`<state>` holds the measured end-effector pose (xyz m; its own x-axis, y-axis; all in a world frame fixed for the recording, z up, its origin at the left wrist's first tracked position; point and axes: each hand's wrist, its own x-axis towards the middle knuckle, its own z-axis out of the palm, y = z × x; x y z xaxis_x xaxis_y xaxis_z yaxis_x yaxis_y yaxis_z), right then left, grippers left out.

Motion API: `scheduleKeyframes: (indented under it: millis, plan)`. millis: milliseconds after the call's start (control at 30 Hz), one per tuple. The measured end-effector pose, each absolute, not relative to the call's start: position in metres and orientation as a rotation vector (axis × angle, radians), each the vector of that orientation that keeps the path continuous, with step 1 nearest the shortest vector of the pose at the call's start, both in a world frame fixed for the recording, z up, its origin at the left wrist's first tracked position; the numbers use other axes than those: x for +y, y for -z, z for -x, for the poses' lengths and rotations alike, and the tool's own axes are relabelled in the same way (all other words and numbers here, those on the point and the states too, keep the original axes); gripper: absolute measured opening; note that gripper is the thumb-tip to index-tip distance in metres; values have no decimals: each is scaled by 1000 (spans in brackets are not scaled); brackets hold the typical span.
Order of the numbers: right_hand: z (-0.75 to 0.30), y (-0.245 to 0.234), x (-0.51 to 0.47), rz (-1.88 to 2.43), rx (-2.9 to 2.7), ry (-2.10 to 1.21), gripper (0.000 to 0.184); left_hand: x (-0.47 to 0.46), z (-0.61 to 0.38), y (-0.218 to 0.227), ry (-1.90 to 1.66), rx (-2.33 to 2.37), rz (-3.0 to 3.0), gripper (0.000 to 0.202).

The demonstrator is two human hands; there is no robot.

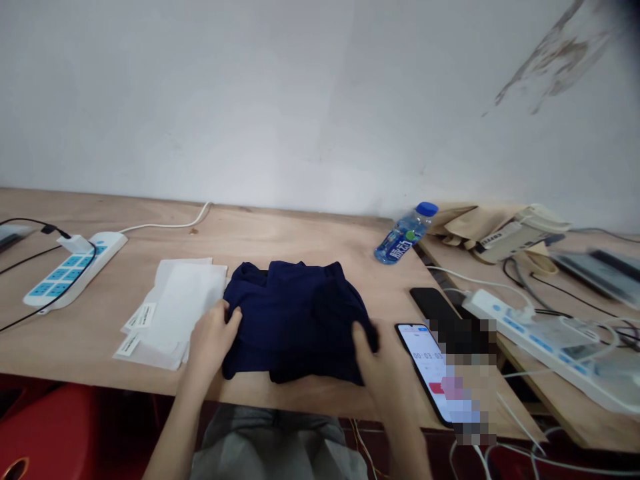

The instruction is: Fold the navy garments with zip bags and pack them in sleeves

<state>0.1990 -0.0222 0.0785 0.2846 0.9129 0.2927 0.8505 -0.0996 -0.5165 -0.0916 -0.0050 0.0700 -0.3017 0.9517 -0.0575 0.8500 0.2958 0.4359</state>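
Touching a folded navy garment (295,320), long axis running left-right.

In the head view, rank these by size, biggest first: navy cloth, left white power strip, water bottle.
1. Navy cloth
2. White power strip
3. Water bottle; it stands farther from the camera, so this last step is unsure.

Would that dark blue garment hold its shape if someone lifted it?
The dark blue garment looks floppy, lying in soft, uneven folds. Lifted, it would probably slump open. It seems light too, bunching easily under the left hand.
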Motion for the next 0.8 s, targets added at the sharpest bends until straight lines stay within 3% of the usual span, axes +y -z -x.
scheduleKeyframes:
  millis: [133, 233, 400, 567, 800]
  plan:
    - [-249, -72, -35, 2181, -1262, -340, 43, -13, 113, -71, -754, 2171, -1481, 41]
    - [-257, -57, -44, 2058, -1378, -432, 52, -27, 125, -66, -866, 1979, -1525, 53]
    - [-247, -36, -48, 1712, -1806, -357, 42, -50, 133, -51, -774, 1846, -2012, 41]
    - [-248, -22, -39, 1733, -1826, -336, 32, -48, 122, -38, -845, 1903, -2223, 30]
    - [-250, -61, -38, 1536, -1703, -109, 21, -39, 114, -73, -1248, 1655, -2030, 15]
